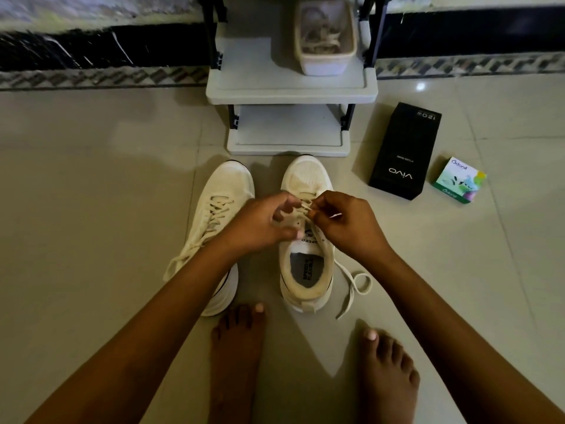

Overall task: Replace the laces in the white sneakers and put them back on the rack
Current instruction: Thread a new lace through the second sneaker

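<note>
Two white sneakers stand side by side on the floor, toes toward the rack [290, 90]. The left sneaker [224, 191] is laced, its lace ends trailing to the lower left. Over the lace area of the right sneaker [305, 270] both hands meet. My left hand [263, 221] has its fingers curled at the cream lace [354, 286] near the eyelets. My right hand [345, 221] pinches the lace between thumb and fingertips. One loose end of that lace loops on the floor to the right of the shoe.
A cream tub [325, 61] holding old laces sits on the rack's upper shelf. A black Vivo box [403, 154] and a small green Odonil box [458, 180] lie on the tiles to the right. My bare feet [238, 347] are just behind the sneakers.
</note>
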Action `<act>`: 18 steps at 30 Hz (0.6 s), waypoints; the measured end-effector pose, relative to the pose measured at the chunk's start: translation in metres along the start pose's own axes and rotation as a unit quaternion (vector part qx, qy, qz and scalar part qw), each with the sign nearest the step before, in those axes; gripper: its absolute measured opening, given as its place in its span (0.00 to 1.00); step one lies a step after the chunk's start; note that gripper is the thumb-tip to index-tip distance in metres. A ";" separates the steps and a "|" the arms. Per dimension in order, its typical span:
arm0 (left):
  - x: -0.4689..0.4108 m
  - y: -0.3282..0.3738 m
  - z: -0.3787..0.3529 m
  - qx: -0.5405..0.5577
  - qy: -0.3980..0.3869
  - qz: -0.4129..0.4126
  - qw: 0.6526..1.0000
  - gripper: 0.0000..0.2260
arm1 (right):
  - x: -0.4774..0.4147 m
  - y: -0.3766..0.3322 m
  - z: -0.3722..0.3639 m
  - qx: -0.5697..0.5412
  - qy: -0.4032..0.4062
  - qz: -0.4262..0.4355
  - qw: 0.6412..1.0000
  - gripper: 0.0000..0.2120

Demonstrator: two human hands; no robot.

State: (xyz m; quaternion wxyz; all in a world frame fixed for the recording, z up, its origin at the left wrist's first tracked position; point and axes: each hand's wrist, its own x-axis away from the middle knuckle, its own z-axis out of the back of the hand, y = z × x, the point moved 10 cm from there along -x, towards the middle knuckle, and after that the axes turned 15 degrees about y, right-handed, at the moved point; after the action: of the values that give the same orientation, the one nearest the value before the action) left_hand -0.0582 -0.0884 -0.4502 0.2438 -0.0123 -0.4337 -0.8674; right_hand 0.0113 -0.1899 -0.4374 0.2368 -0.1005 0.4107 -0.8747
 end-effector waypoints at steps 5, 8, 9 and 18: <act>0.007 -0.005 -0.010 -0.053 0.022 -0.027 0.998 0.19 | 0.004 -0.002 -0.003 -0.017 0.000 0.005 1.000 0.08; 0.005 -0.007 -0.006 -0.027 0.020 0.002 0.999 0.12 | 0.004 -0.001 -0.002 -0.012 0.012 0.008 1.000 0.07; 0.004 -0.010 -0.006 -0.013 0.016 0.024 1.000 0.12 | 0.004 0.000 -0.002 0.000 0.011 0.008 1.000 0.08; 0.006 -0.038 -0.008 0.169 0.037 0.200 0.964 0.12 | 0.013 -0.005 -0.016 0.101 0.015 0.050 0.993 0.08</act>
State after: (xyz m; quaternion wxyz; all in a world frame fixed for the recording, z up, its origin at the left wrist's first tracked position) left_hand -0.0781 -0.0774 -0.4818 0.4266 -0.0251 -0.5533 -0.7150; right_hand -0.0081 -0.1826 -0.4439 0.2832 -0.0422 0.3282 -0.9002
